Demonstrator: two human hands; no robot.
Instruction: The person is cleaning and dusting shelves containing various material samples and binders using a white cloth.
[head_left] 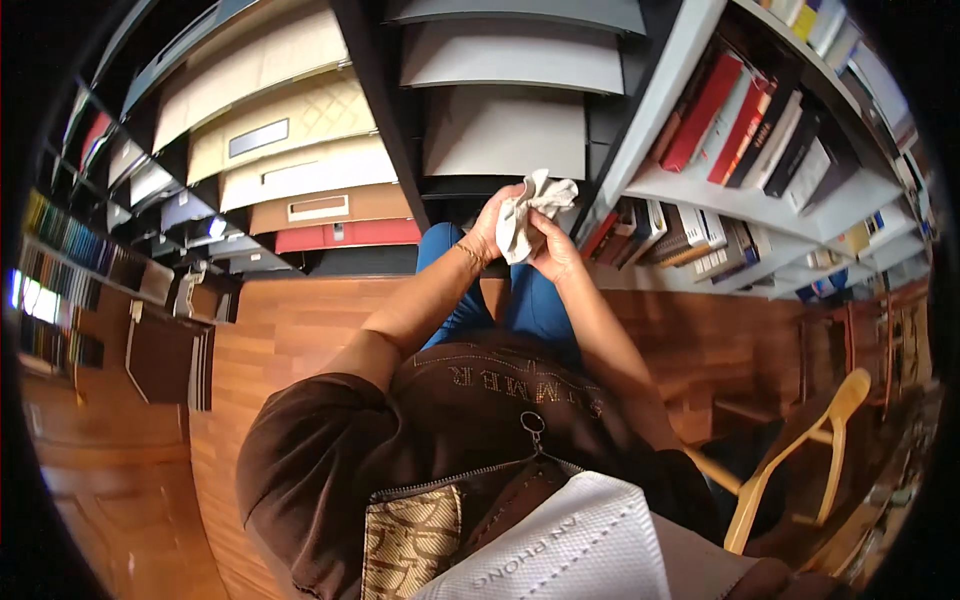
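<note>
Both of my hands are together in front of the shelves, holding a crumpled white cloth [520, 215]. My left hand [487, 225] grips the cloth from its left side, a bracelet on the wrist. On the other side, my right hand [550, 245] has its fingers closed on the cloth's lower right part. Folds of the cloth hide some of the fingertips. Just beyond the hands stands a dark shelf unit with pale grey panels [505, 133] on its tiers.
Beige, brown and red sample boards [300, 165] fill the shelves at left. A white bookcase [650, 185] with leaning books [735, 125] rises at right. A wooden chair [780, 470] stands on the wooden floor [290, 320] at lower right. Dark boards [165, 355] lean at far left.
</note>
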